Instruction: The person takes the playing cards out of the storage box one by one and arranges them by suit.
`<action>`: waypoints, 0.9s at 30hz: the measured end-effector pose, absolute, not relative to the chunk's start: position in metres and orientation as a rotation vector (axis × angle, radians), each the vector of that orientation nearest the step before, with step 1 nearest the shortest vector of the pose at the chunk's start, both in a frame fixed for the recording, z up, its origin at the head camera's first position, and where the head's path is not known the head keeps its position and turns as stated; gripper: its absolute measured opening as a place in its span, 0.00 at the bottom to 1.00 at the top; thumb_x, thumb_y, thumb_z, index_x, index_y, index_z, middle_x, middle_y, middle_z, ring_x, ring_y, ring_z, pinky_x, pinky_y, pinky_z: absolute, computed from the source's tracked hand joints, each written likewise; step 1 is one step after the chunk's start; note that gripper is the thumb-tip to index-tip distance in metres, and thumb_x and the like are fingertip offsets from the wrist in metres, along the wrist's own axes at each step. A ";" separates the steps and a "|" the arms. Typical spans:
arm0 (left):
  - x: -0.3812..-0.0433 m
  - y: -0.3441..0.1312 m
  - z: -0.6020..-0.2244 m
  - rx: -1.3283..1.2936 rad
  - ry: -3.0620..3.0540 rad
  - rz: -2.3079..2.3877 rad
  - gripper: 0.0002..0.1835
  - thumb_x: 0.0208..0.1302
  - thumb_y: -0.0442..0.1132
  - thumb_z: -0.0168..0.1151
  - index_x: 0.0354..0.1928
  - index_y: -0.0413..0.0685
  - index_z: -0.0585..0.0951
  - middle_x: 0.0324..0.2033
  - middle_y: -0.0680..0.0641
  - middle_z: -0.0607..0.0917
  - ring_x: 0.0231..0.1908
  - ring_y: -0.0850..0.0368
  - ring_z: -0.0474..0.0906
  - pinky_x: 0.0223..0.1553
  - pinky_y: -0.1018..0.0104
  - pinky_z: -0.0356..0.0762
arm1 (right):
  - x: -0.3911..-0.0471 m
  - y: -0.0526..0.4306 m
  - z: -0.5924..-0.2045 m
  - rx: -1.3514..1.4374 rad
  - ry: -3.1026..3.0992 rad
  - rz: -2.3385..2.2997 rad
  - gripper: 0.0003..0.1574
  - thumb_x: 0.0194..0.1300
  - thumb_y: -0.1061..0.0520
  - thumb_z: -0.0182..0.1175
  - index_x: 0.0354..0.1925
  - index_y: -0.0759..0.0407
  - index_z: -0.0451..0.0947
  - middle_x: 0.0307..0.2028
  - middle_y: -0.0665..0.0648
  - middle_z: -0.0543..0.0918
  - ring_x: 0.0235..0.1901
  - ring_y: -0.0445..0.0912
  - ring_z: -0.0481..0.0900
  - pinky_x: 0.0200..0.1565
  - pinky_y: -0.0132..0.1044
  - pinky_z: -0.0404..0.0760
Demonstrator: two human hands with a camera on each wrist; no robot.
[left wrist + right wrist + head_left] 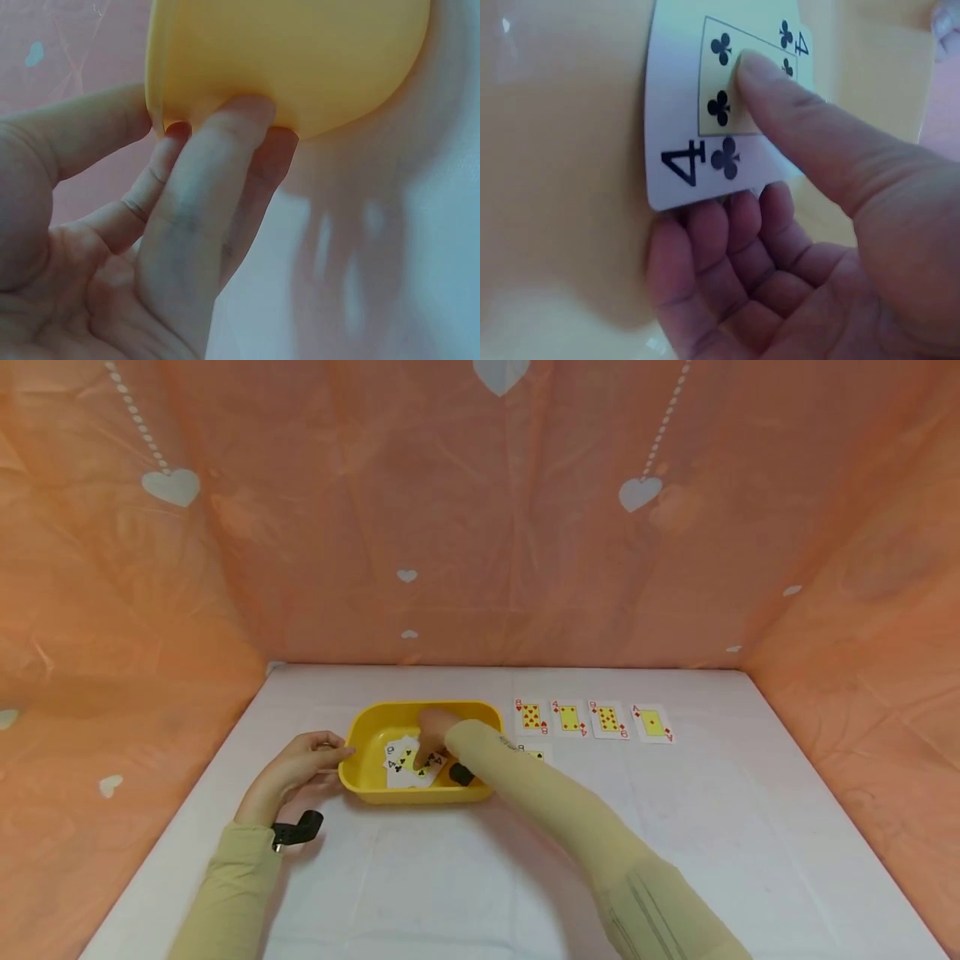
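A yellow plastic container (420, 796) stands on the white-covered table. My left hand (296, 768) grips its left end, thumb at the rim and fingertips against the outer wall (322, 60). Inside it lie several black-suit playing cards, overlapping in a loose pile. My right hand (437, 732) reaches in from the right; in the right wrist view its thumb presses the face of a four of clubs (675, 97) while the other fingers curl beneath the card's edge. Other cards (405, 781) lie partly hidden below this one.
Right of the container, an eight of hearts (532, 717), a four of diamonds (568, 718), a nine of diamonds (608, 720) and an ace of diamonds (653, 723) lie face up in a row. Another card (540, 753) shows partly behind the right sleeve. Orange fabric (487, 568) encloses the table.
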State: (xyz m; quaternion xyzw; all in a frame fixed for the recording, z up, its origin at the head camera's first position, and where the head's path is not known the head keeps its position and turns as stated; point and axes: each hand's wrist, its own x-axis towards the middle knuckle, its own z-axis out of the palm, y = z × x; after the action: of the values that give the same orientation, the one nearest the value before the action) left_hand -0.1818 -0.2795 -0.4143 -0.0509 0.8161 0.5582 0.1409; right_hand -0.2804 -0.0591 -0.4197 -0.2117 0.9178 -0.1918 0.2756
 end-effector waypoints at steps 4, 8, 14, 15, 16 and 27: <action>-0.183 -0.281 -0.415 -0.140 2.343 1.627 0.19 0.67 0.41 0.61 0.46 0.29 0.72 0.33 0.43 0.81 0.31 0.55 0.81 0.35 0.63 0.82 | -0.290 -0.056 -0.427 -0.591 2.437 -0.563 0.19 0.49 0.56 0.76 0.29 0.59 0.73 0.19 0.52 0.70 0.18 0.42 0.66 0.21 0.32 0.67; -0.182 -0.280 -0.414 -0.134 2.346 1.619 0.20 0.67 0.41 0.60 0.46 0.29 0.71 0.33 0.43 0.81 0.31 0.56 0.81 0.36 0.63 0.81 | -0.290 -0.048 -0.421 -0.629 2.388 -0.609 0.21 0.53 0.59 0.73 0.17 0.57 0.70 0.13 0.50 0.63 0.14 0.40 0.60 0.19 0.30 0.61; -0.182 -0.281 -0.414 -0.167 2.363 1.592 0.20 0.66 0.44 0.61 0.46 0.31 0.72 0.36 0.42 0.81 0.32 0.56 0.81 0.36 0.63 0.81 | -0.288 -0.035 -0.408 -0.707 2.268 -0.707 0.15 0.58 0.62 0.68 0.22 0.57 0.72 0.18 0.50 0.68 0.19 0.40 0.64 0.24 0.29 0.64; -0.182 -0.281 -0.414 -0.173 2.370 1.581 0.20 0.66 0.44 0.61 0.46 0.31 0.72 0.37 0.41 0.80 0.33 0.55 0.81 0.37 0.63 0.81 | -0.289 -0.033 -0.407 -0.723 2.254 -0.716 0.12 0.59 0.62 0.67 0.25 0.57 0.73 0.21 0.50 0.70 0.21 0.40 0.66 0.26 0.29 0.66; -0.183 -0.281 -0.413 -0.168 2.374 1.571 0.21 0.66 0.45 0.61 0.47 0.31 0.72 0.38 0.40 0.80 0.34 0.55 0.81 0.38 0.62 0.81 | -0.291 -0.032 -0.407 -0.745 2.240 -0.722 0.10 0.59 0.62 0.67 0.27 0.58 0.74 0.23 0.50 0.71 0.23 0.41 0.67 0.27 0.29 0.67; -0.185 -0.279 -0.412 -0.163 2.363 1.573 0.20 0.67 0.44 0.60 0.47 0.31 0.71 0.40 0.40 0.80 0.37 0.54 0.81 0.38 0.62 0.81 | -0.301 -0.012 -0.392 -0.824 2.157 -0.913 0.10 0.61 0.63 0.65 0.40 0.62 0.76 0.28 0.55 0.77 0.24 0.43 0.69 0.28 0.33 0.72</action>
State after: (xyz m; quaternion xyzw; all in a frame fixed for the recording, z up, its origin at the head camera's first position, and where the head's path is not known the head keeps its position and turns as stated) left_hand -0.1846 -0.2793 -0.4118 -0.0568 0.8218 0.5472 0.1485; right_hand -0.3012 -0.0124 -0.3921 -0.3142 0.8221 -0.3478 0.3233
